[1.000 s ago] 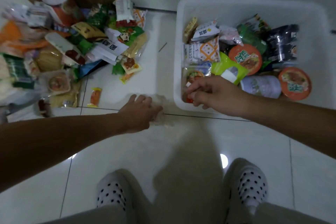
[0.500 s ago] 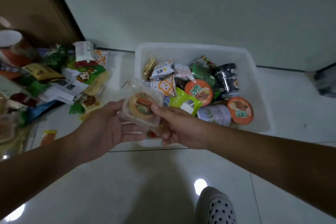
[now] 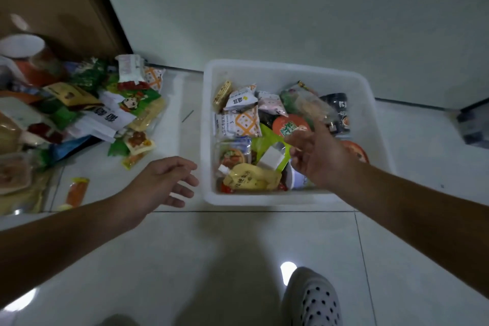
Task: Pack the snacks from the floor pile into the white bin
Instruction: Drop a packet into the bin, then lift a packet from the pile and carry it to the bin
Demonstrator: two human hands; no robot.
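Left hand empty, fingers loosely spread, beside white bin. Right hand over bin, fingers slack; blurred clear packet at fingertips, contact unclear. Floor pile left of left fingers: light, crinkly, slippery film; probably best pinched across a sealed edge.

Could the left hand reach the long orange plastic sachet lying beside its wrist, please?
Probably yes: the left hand is open and empty, and only bare tile separates it from the long orange plastic sachet.
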